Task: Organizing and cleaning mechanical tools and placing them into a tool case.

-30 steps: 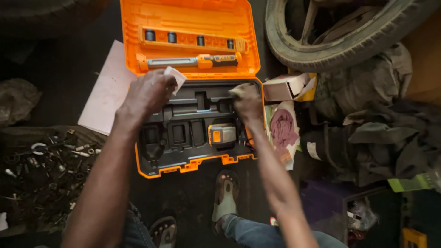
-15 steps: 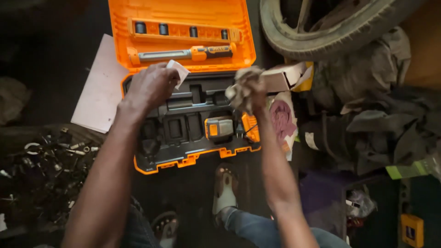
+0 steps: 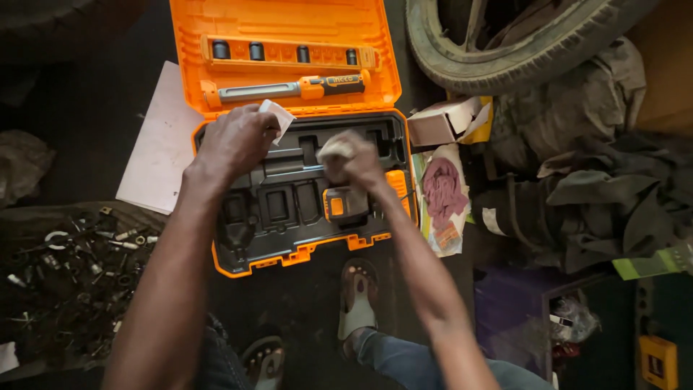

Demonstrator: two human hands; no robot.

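Rag point(image 3: 336, 150), pale and crumpled, sits closed inside the right hand point(image 3: 354, 162), just above the black tray of the open orange case point(image 3: 303, 254) on the floor. Left hand point(image 3: 232, 141) pinches a small white paper point(image 3: 277, 115) to its left, beside it. Farther, a long tool point(image 3: 289, 89) lies sideways in the lid.

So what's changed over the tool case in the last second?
The right hand, bunched around a pale rag, has moved from the case's right edge leftward to over the middle of the black tray. The left hand stays at the tray's top left, still holding a small white paper. The orange lid stays open.
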